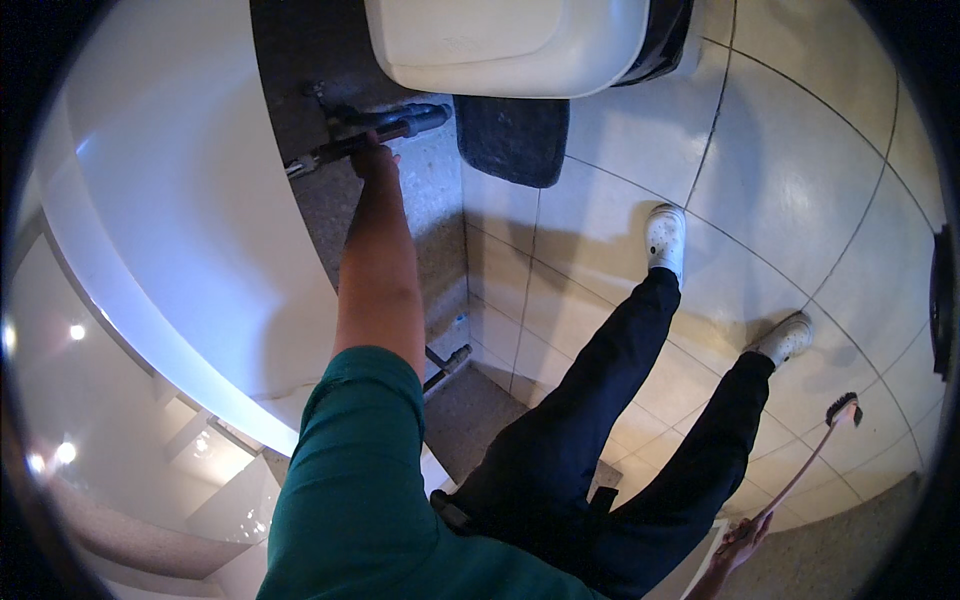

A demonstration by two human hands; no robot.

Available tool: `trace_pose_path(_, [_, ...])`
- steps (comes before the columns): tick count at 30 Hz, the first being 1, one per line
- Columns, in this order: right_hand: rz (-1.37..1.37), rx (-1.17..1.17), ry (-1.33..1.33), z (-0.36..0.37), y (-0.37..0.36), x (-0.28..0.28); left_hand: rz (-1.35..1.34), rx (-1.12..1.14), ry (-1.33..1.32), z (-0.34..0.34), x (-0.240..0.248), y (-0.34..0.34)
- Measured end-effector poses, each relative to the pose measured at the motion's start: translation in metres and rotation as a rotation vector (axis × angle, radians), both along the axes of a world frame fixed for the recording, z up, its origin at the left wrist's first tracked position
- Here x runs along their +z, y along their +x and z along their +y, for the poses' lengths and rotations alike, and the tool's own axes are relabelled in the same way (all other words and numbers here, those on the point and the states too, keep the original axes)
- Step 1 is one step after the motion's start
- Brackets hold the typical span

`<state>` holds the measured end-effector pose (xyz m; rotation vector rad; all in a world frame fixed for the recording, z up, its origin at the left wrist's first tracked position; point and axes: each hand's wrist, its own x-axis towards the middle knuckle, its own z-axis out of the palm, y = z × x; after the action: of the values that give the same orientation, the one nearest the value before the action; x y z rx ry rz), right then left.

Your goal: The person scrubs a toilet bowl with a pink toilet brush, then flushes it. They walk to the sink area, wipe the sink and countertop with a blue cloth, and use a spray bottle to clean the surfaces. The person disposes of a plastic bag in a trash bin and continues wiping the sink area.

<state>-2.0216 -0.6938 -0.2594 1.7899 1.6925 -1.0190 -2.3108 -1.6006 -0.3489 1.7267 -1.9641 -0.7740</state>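
My left arm, in a green sleeve, reaches under the edge of a white basin (200,190). There my left hand (376,165) is closed at a dark pipe (425,122) beside the speckled wall; the far side of its fingers is hidden. At the lower right my right hand (740,542) grips a long-handled brush (800,470) by its pinkish handle. The brush's dark bristled head (844,408) points away from me, over the tiled floor, to the right of my feet.
A white rounded bin-like container (510,45) stands at the top, with a dark mat-like piece (515,140) beside it. Another pipe end (455,362) juts from the wall below my arm. My white clogs (665,240) stand on the pale floor tiles (790,180).
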Motion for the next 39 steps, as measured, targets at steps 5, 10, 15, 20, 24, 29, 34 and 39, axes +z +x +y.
trace_pose_path(5, [-0.035,0.003,0.009,0.01,0.004,-0.008,-0.048,0.104,0.104,0.015,0.004,-0.014])
trace_pose_path(10, [-0.012,-0.017,-0.043,0.014,0.006,-0.003,-0.034,0.225,0.193,0.029,0.008,-0.015])
trace_pose_path(15, [0.055,-0.003,-0.059,0.004,0.008,0.021,-0.078,0.276,0.377,0.075,-0.004,0.012])
trace_pose_path(20, [0.153,-0.023,-0.126,0.001,0.009,0.044,-0.431,0.216,0.625,0.174,-0.029,0.083])
trace_pose_path(24, [0.193,-0.024,-0.162,0.003,0.012,0.06,-1.008,-0.71,0.49,0.258,-0.03,0.15])
trace_pose_path(29, [0.157,-0.024,-0.06,-0.014,0.015,0.088,-0.844,-0.973,0.715,0.344,0.002,0.186])
trace_pose_path(34, [0.233,-0.1,-0.068,-0.046,0.006,0.131,-0.687,-1.058,0.833,0.39,0.086,0.17])
trace_pose_path(39, [0.336,-0.095,-0.21,-0.058,-0.007,0.179,-0.316,-0.954,0.983,0.375,0.144,0.146])
